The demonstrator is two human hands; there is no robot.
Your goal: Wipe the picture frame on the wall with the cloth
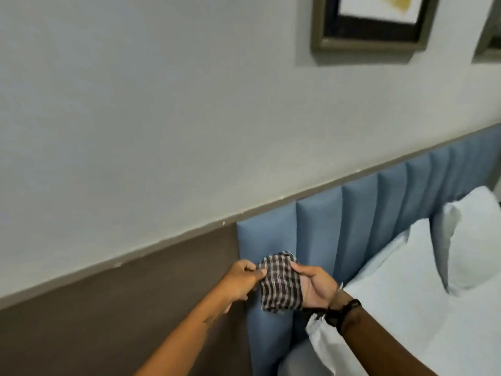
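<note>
A dark checked cloth (280, 283) hangs folded between both hands, low in the middle of the view. My left hand (241, 280) pinches its left edge. My right hand (315, 287) grips its right side, palm facing me, with a dark band on the wrist. The picture frame (360, 40), dull gold with a black inner border, hangs on the pale wall at the top right, cut off by the top edge. It is far above the hands.
A blue padded headboard (360, 213) runs along the wall behind the hands. A bed with white pillows (466, 237) lies at the right. Part of a second frame (492, 47) shows at the far right edge. Brown panelling (122, 308) covers the lower wall.
</note>
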